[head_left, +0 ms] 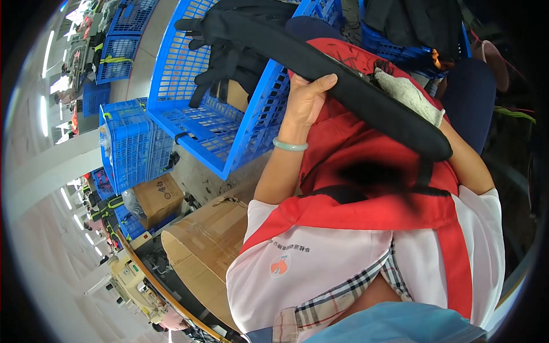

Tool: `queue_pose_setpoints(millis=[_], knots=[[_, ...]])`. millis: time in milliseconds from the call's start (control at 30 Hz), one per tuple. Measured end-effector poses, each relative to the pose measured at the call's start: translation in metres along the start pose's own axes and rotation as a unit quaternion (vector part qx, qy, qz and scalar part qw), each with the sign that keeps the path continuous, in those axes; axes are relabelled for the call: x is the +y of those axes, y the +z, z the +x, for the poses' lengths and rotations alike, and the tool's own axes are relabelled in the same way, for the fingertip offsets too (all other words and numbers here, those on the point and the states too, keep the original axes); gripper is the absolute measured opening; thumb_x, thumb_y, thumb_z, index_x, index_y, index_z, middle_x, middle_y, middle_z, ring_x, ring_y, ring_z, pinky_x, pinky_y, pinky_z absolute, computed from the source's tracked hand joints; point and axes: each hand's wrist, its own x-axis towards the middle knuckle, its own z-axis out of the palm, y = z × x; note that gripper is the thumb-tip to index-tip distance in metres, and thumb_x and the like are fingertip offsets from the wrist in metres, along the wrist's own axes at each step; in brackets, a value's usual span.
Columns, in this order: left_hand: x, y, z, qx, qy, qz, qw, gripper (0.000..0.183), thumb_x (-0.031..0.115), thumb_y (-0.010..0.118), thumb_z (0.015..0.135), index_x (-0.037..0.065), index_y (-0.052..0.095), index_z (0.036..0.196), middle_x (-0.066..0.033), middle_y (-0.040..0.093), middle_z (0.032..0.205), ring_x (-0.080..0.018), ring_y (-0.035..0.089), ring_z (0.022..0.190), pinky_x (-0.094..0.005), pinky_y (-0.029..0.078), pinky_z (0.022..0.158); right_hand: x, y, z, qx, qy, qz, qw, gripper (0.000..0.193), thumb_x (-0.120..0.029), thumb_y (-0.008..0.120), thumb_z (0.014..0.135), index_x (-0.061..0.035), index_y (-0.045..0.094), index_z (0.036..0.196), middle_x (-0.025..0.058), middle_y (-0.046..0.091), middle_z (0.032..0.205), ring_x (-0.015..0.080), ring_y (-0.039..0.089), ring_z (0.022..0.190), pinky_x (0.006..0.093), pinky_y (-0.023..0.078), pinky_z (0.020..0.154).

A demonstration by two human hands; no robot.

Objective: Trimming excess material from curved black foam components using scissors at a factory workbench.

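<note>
A long black padded fabric strip point(354, 97) lies slantwise over my lap, its rounded end near my right forearm. My left hand point(311, 94), with a pale green bangle at the wrist, is closed on the strip's edge, thumb on top. On the strip's far side is my right hand point(406, 94) in a whitish knit glove. Its fingers curl close to the strip, partly hidden; a small dark and metallic thing shows by them, too unclear to name. Beneath is a red apron point(331, 146) with dark thread scraps. A blurred black shape point(372, 174) hangs before the apron.
A blue plastic crate point(200, 146) with black fabric pieces point(229, 63) stands at the left front. Another blue crate point(394, 48) holds dark cloth at the far right. Stacked blue crates point(137, 143), a cardboard box point(157, 197) and a cardboard sheet point(206, 246) are at the left.
</note>
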Motion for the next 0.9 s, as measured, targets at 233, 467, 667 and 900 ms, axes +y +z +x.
queue_pose_setpoints(millis=[233, 467, 667, 900], knots=[[0.001, -0.003, 0.002, 0.014, -0.024, -0.040, 0.999, 0.032, -0.006, 0.070, 0.078, 0.002, 0.062, 0.108, -0.0083, 0.066, 0.103, -0.0195, 0.063, 0.095, -0.0326, 0.049, 0.090, 0.002, -0.009, 0.009, -0.012, 0.020, 0.082, 0.996, 0.032, -0.030, 0.041, 0.101, -0.0065, 0.062, 0.105, 0.0075, 0.063, 0.080, 0.0181, 0.063, 0.071, 0.0311, 0.048, 0.064], [0.000, 0.001, 0.000, 0.003, -0.001, -0.030, 1.000, 0.031, -0.007, 0.070, 0.078, 0.002, 0.062, 0.106, -0.0078, 0.066, 0.101, -0.0192, 0.064, 0.093, -0.0321, 0.050, 0.089, -0.032, -0.019, -0.032, 0.017, -0.358, -0.592, 0.722, 0.056, -0.033, 0.066, 0.080, -0.0012, 0.050, 0.123, 0.0205, 0.058, 0.079, 0.0375, 0.060, 0.077, 0.0402, 0.047, 0.067], [-0.008, 0.007, 0.002, -0.009, -0.003, -0.011, 1.000, 0.031, -0.008, 0.069, 0.078, 0.002, 0.063, 0.106, -0.0068, 0.066, 0.101, -0.0182, 0.063, 0.095, -0.0315, 0.049, 0.090, -0.023, -0.018, -0.020, 0.002, -0.288, -0.580, 0.762, 0.048, -0.024, 0.058, 0.088, -0.0025, 0.049, 0.129, 0.0215, 0.063, 0.091, 0.0378, 0.062, 0.086, 0.0426, 0.048, 0.072], [-0.010, 0.001, -0.002, 0.016, 0.004, -0.019, 1.000, 0.030, -0.008, 0.069, 0.078, 0.002, 0.063, 0.106, -0.0071, 0.065, 0.103, -0.0181, 0.062, 0.096, -0.0318, 0.049, 0.091, -0.015, -0.011, -0.017, -0.002, -0.174, -0.433, 0.884, 0.050, -0.024, 0.055, 0.088, -0.0031, 0.046, 0.133, 0.0226, 0.064, 0.093, 0.0377, 0.063, 0.087, 0.0422, 0.048, 0.072]])
